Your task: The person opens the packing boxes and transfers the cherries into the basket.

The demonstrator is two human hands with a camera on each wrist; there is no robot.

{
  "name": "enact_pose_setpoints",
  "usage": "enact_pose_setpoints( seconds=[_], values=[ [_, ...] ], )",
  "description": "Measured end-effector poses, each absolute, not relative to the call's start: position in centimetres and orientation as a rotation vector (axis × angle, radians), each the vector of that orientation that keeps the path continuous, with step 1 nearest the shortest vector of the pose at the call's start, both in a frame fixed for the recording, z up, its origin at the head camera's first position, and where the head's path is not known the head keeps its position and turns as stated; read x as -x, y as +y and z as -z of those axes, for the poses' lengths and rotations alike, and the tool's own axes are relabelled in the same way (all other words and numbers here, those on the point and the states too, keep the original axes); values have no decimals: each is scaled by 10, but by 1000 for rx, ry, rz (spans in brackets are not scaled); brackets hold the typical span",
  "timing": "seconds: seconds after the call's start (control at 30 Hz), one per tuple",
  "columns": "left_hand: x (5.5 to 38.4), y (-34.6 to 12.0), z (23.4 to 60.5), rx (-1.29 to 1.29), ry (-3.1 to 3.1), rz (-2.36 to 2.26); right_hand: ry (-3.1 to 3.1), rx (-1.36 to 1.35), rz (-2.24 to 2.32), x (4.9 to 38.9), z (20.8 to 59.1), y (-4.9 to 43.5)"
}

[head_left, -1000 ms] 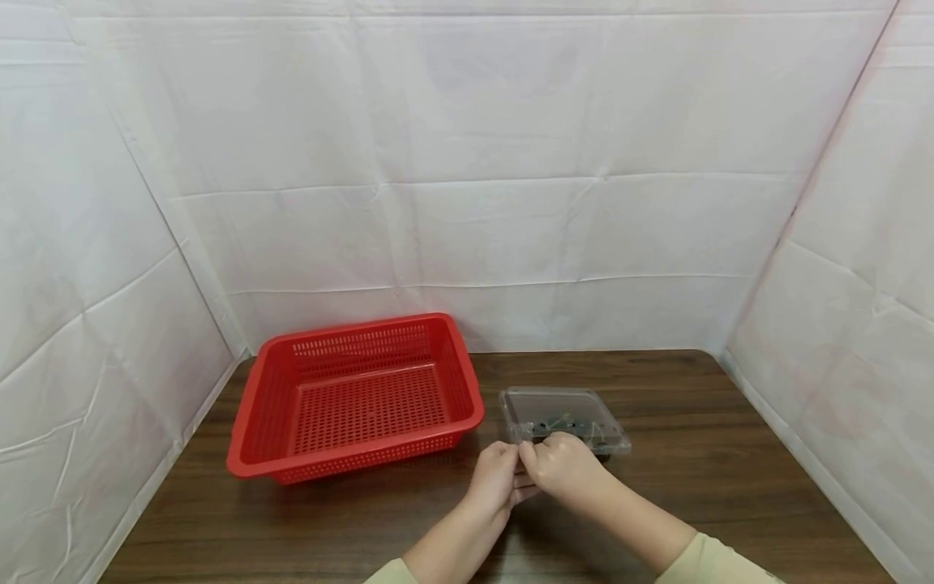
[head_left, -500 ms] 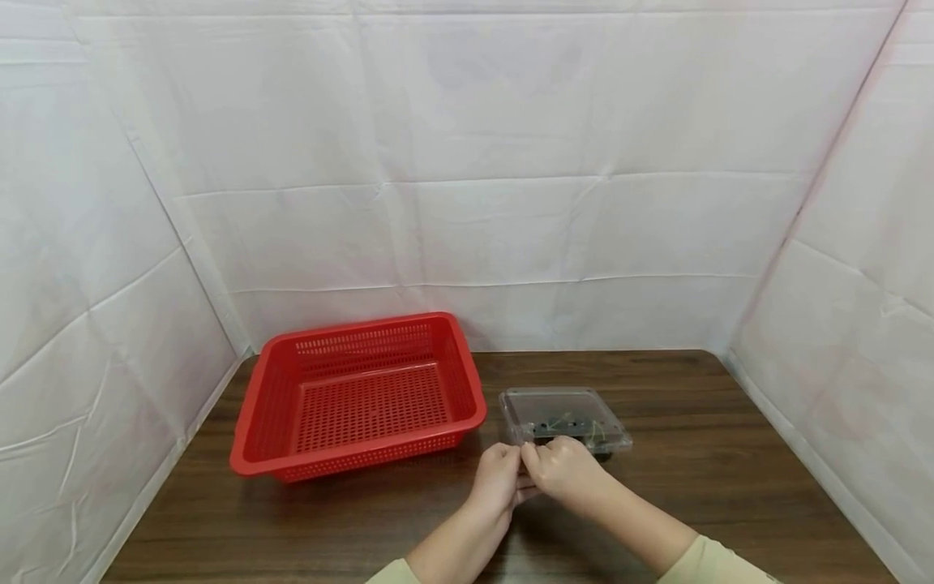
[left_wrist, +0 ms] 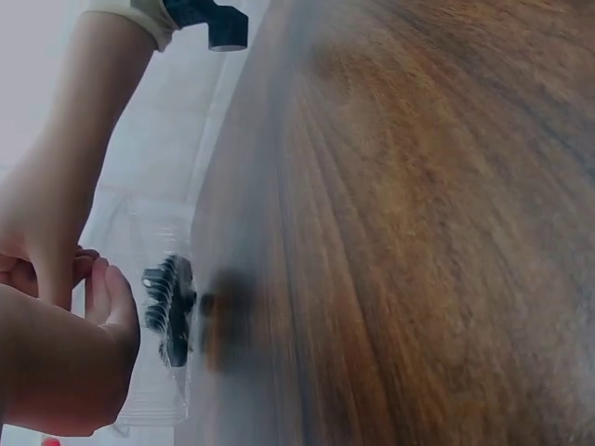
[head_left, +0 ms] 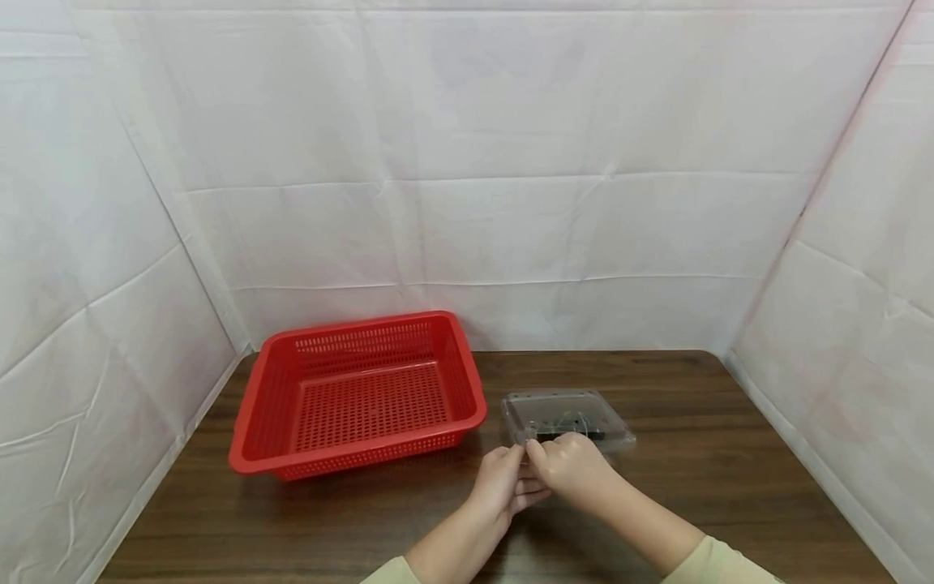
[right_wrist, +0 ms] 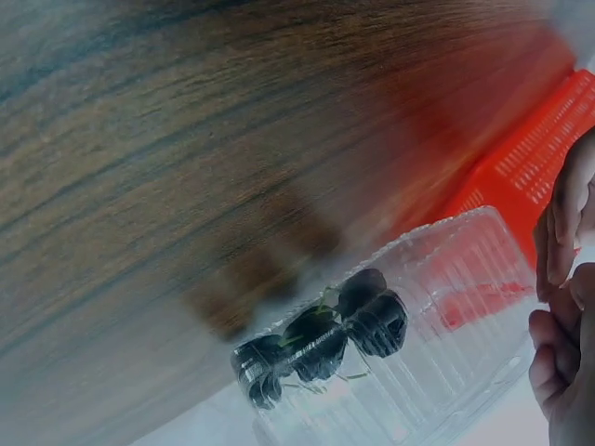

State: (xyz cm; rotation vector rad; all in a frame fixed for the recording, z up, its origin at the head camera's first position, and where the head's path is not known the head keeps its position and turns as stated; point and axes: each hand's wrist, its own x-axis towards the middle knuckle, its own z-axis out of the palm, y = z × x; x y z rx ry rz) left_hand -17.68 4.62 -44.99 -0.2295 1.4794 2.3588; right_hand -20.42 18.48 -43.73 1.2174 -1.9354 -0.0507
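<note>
Where my sleeves end: two pale yellow-green cuffs point(head_left: 718, 561), one per arm; two bare forearms run inward from the near edge.
Table point(head_left: 409, 527): one, dark wood grain, under everything listed here.
Black device point(left_wrist: 223, 26): one seen in the left wrist view, at my right cuff.
Left hand point(head_left: 500, 482): one; thumb bent in and pinching at the box's near left corner, the other fingers fairly straight below it.
Right hand point(head_left: 572, 469): one; fingers curled, thumb and forefinger gripping the same corner, thumb tips of both hands side by side and all but meeting.
Clear plastic box point(head_left: 538, 410): one, rectangular, ribbed, flat top over the contents; just beyond my hands, right of the basket with a narrow gap between.
Dark rounded pieces point(right_wrist: 314, 346): at least four, inside the box, grouped toward its right side with thin green stems; exact count blurred by the plastic.
Red basket point(head_left: 357, 448): one, rectangular, slotted walls and latticed floor, upright on the table, left of the box and reaching farther back.
White cloth walls point(head_left: 467, 227): three, at left, rear and right, creased, behind and beside the table.
</note>
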Motion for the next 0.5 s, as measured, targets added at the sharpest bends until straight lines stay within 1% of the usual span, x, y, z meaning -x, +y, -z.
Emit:
enact_pose_setpoints(
  seconds=[0.23,0.5],
  values=[
    [175,41,453,200,1524,-2335,-1888,-1171,7,203,433,182],
    [177,30,453,231,1550,-2305,-1891,-1154,35,199,428,189]
  ],
)
